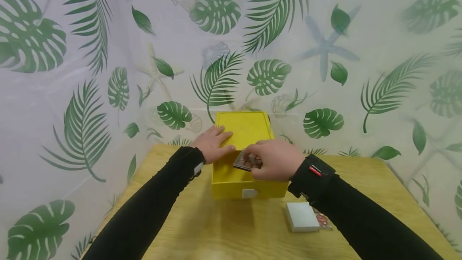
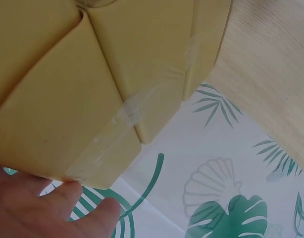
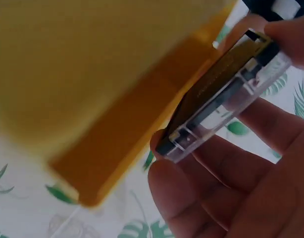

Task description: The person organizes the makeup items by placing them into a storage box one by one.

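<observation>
A yellow box [image 1: 231, 189] with a white tab on its front stands on the table, its lid [image 1: 249, 127] raised at the back. My left hand [image 1: 213, 143] rests at the left edge of the lid with its fingers extended. In the left wrist view its fingertips [image 2: 105, 213] lie beside the yellow card, which has folds and clear tape. Over the box opening, my right hand [image 1: 276, 159] holds a small flat case [image 3: 226, 94] by its edges between thumb and fingers. One face of the case is dark, the other clear and divided into compartments. The box's inside is mostly hidden.
A white square box [image 1: 302, 216] lies on the wooden table [image 1: 173, 220] in front of the yellow box's right side. Beside it, partly under the right forearm, is a small reddish packet [image 1: 322, 219]. A leaf-patterned sheet [image 1: 231, 71] hangs behind the table.
</observation>
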`<action>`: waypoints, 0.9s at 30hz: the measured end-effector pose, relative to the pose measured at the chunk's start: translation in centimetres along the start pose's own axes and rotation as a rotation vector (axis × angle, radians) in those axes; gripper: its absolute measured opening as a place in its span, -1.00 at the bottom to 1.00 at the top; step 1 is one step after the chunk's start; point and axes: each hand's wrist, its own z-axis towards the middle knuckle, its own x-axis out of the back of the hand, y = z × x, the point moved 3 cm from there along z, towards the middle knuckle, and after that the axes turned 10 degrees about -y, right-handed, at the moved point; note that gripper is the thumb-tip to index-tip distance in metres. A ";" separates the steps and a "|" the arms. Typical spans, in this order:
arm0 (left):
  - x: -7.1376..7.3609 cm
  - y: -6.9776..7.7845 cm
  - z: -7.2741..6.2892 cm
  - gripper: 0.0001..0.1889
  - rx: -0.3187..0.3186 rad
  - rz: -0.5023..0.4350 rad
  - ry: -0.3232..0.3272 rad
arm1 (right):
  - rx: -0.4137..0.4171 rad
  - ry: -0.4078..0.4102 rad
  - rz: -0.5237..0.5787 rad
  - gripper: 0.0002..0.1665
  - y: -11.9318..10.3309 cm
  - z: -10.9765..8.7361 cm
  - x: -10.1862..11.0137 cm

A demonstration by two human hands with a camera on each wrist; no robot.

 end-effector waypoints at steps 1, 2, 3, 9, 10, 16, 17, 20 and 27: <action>-0.1 0.0 0.0 -0.28 -0.001 0.001 -0.005 | -0.006 -0.029 0.004 -0.62 -0.2 0.4 -0.2; -0.2 0.0 0.0 -0.28 -0.001 0.006 -0.010 | -0.008 -0.053 0.005 -0.64 -0.4 0.8 -0.4; -0.2 0.1 -0.1 -0.28 -0.001 0.009 -0.014 | -0.014 -0.076 0.003 -0.65 -0.6 1.1 -0.6; -0.1 0.3 -0.3 -0.30 -0.009 0.017 -0.014 | 0.012 -0.166 -0.014 -0.73 -1.5 3.1 -1.4; 0.0 0.3 -0.3 -0.30 -0.010 0.018 -0.013 | 0.020 -0.181 -0.013 -0.73 -1.6 3.5 -1.5; 0.3 0.2 -0.2 -0.29 -0.003 0.000 -0.022 | 0.028 -0.307 0.024 -0.63 -2.2 5.1 -1.7; 0.3 0.2 -0.2 -0.29 -0.001 -0.003 -0.024 | 0.028 -0.327 0.027 -0.62 -2.3 5.3 -1.7; 0.3 0.1 -0.1 -0.29 -0.006 -0.004 -0.022 | 0.019 -0.384 0.033 -0.63 -2.4 5.9 -1.7; 0.0 0.0 -0.1 -0.30 -0.020 0.002 -0.009 | 0.016 -0.435 0.063 -0.64 -2.1 6.5 -2.2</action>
